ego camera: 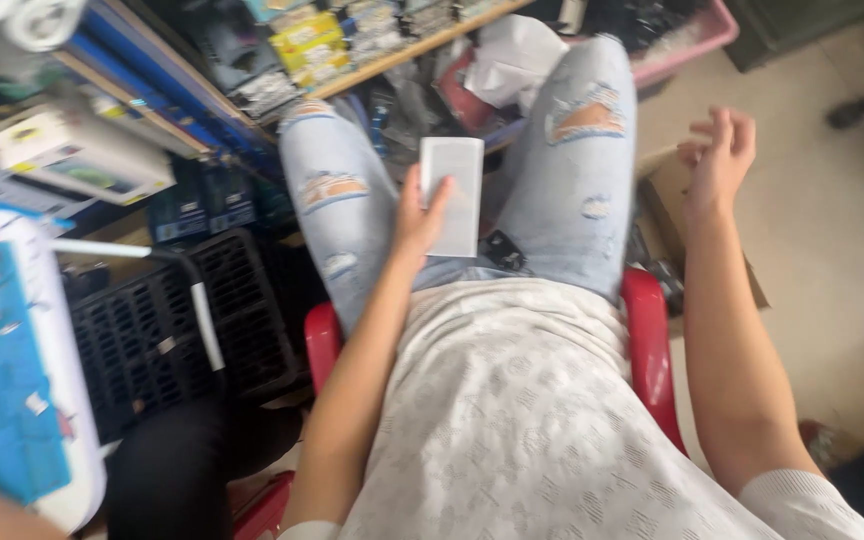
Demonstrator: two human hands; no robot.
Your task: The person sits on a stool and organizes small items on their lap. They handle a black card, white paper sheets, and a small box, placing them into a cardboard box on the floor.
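I sit on a red stool (647,340) in torn light-blue jeans. My left hand (417,215) grips a small white rectangular box (454,195) over my lap, between my knees. My right hand (720,155) hangs out to the right of my right knee, fingers loosely spread, holding nothing, above a brown cardboard box (667,195) on the floor.
A black plastic crate (172,320) stands to my left beside a blue-and-white device (12,380). Wooden shelves (392,50) packed with packaged goods run ahead. A pink bin (697,40) sits at the upper right, next to beige floor (832,260).
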